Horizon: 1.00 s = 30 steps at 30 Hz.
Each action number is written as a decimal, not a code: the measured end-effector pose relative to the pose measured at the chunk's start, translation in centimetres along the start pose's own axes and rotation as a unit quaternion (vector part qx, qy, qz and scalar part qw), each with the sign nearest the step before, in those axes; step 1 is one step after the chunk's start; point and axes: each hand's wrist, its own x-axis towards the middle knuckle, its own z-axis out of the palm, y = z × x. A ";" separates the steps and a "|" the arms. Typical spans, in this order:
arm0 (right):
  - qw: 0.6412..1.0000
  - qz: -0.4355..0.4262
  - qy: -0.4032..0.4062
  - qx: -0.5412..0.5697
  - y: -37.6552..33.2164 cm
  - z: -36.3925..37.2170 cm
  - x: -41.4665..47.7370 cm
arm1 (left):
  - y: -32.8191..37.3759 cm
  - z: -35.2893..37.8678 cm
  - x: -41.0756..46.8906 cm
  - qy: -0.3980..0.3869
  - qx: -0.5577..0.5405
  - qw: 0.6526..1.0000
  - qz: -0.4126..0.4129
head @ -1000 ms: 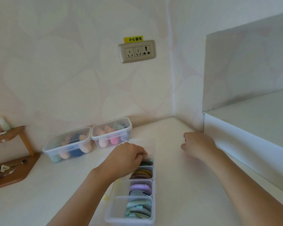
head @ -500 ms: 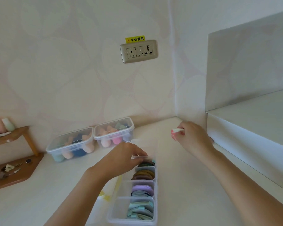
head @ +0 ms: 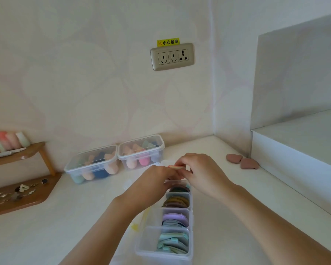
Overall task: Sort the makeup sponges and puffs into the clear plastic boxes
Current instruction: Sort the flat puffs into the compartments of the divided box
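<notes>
Presently I note a thin pink puff held edge-on above the far end of the divided clear box; the right hand pinches it; the left hand curls just beneath, and I cannot tell its grip; two brown puffs lie apart near the white shelf; two lidded sponge boxes stand behind.

- Front centre of counter: divided box, stacked puffs in its compartments.
- Behind-left, against wall: two lidded boxes side by side, sponges inside.
- Back right, beside ledge: two loose puffs side by side.
- Far left: wooden shelf.
- Above divided box's far end: flat puff between left hand and right hand.
</notes>
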 end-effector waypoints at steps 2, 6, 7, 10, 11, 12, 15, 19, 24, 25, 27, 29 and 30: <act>0.993 -0.031 -0.041 -0.106 -0.3 0.0 0.3 | -0.2 0.2 0.1 -0.008 0.014 1.000 -0.016; 0.967 -0.054 -0.083 -0.235 -1.0 -0.5 0.6 | -0.6 1.1 0.4 -0.012 0.068 0.997 -0.028; 0.962 -0.051 -0.089 -0.253 -1.1 -0.8 0.7 | -0.6 1.2 0.5 -0.010 0.073 0.997 -0.027; 0.956 -0.032 -0.108 -0.270 -1.9 -1.2 1.3 | -0.7 1.3 0.5 -0.008 0.073 0.997 -0.023; 0.956 -0.035 -0.111 -0.270 -2.1 -1.2 1.5 | -0.7 1.3 0.5 -0.008 0.068 0.997 -0.020; 0.956 -0.041 -0.113 -0.269 -2.3 -1.3 1.7 | -0.7 1.2 0.5 -0.008 0.065 0.998 -0.018; 0.964 -0.036 -0.114 -0.236 -2.2 -1.5 2.0 | -0.6 0.9 0.4 -0.006 0.056 0.998 -0.017; 0.985 -0.001 -0.107 -0.138 -0.9 -1.9 2.0 | -0.6 0.9 0.4 -0.001 0.049 0.998 -0.029; 0.969 0.006 -0.137 -0.205 -1.6 -1.4 2.1 | -0.1 0.6 0.4 -0.006 0.028 0.999 -0.026; 0.968 0.008 -0.142 -0.205 -1.7 -1.1 2.2 | 0.0 0.5 0.4 -0.007 0.024 0.999 -0.023; 0.970 0.020 -0.157 -0.186 -1.3 -0.8 2.5 | -0.1 0.3 0.4 -0.010 0.028 0.999 -0.020; 0.972 0.045 -0.184 -0.137 -0.8 -0.7 2.6 | -0.2 0.4 0.5 -0.013 0.041 0.999 -0.024; 0.970 0.057 -0.204 -0.118 -0.6 -0.9 2.6 | -0.2 0.4 0.5 -0.016 0.046 0.998 -0.027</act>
